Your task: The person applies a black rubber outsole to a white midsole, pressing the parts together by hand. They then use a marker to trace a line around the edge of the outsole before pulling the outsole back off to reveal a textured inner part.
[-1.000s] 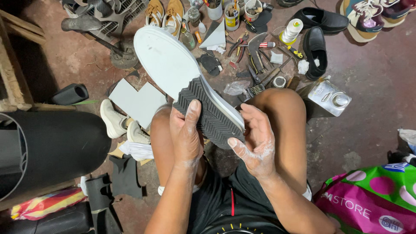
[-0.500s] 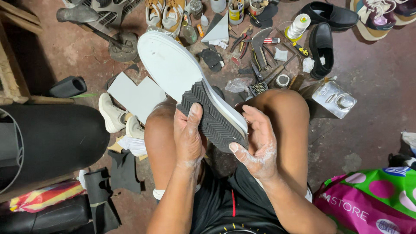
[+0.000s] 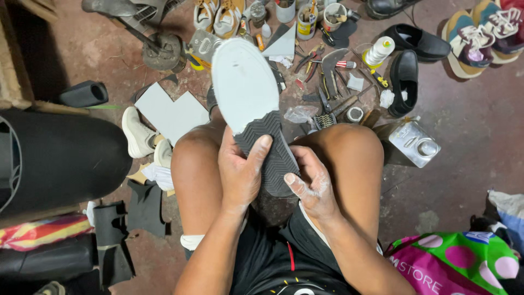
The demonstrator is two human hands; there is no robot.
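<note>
Both hands on shoe sole

sole white, heel patch dark grey zigzag | bag green-pink dotted

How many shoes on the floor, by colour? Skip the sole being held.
Black slip-on shoes: 2
White sneaker: 1
Tan sneakers: 2
Multicolour sneakers, top right: 2
Total: 7
A dark shoe at the top edge is cut off and not counted.
</note>
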